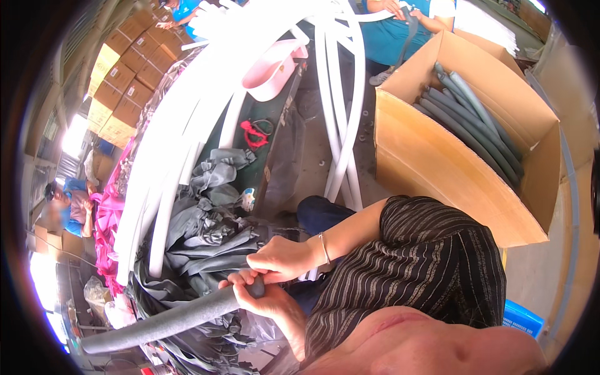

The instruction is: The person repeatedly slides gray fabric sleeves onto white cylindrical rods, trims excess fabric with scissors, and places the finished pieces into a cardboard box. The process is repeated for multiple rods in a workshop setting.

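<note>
A long grey tube [169,322], apparently foam in a cloth cover, reaches from the lower left to my hands. My left hand [269,303] is wrapped round its near end, the rounded tip showing beside the palm. Just above that end, my right hand [284,257], with a bracelet at the wrist, is closed and meets the left fingers. Whatever its fingertips pinch is hidden. Beneath and behind the tube lies a heap of loose grey fabric sleeves [206,240]. Long white foam tubes [181,134] arch over the heap's far side.
At the right stands an open cardboard box [459,165] holding several grey tubes [472,115]. A pink plastic tub [272,78] and a red cord [253,134] lie on the dark bench. Co-workers [406,31] sit beyond. Stacked cartons [131,69] and pink fabric [109,212] are at the left.
</note>
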The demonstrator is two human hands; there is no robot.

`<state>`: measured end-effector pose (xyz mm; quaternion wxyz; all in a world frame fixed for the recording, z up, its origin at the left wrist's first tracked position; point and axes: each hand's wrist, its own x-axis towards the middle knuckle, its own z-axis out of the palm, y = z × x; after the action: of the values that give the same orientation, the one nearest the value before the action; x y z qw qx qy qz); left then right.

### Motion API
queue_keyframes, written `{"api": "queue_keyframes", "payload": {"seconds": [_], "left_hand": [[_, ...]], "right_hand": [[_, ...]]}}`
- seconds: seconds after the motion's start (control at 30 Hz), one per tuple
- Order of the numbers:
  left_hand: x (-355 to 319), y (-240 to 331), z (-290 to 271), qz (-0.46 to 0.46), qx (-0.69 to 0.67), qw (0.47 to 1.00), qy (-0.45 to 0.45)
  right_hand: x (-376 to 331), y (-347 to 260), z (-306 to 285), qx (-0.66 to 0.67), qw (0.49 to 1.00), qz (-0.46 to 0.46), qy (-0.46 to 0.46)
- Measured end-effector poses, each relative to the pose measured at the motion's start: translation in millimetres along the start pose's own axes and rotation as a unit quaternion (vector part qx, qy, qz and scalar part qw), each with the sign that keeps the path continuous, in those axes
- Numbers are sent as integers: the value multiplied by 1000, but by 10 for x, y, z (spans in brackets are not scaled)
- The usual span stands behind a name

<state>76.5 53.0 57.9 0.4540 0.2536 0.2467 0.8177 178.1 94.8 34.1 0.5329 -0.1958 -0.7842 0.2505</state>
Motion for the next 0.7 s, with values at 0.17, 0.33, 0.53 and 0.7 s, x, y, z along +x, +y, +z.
{"api": "queue_keyframes", "payload": {"seconds": [0.17, 0.33, 0.53, 0.7], "left_hand": [[172, -103, -87, -55, 62, 996, -27], [131, -45, -83, -28, 70, 997, -27], [347, 238, -333, 1, -30, 998, -46], [367, 258, -311, -10, -48, 995, -84]], "right_hand": [[-66, 95, -162, 33, 996, 67, -52], [-89, 35, -20, 105, 991, 81, -31], [-167, -25, 6, 193, 969, 131, -87], [-140, -42, 22, 232, 960, 130, -85]]}}
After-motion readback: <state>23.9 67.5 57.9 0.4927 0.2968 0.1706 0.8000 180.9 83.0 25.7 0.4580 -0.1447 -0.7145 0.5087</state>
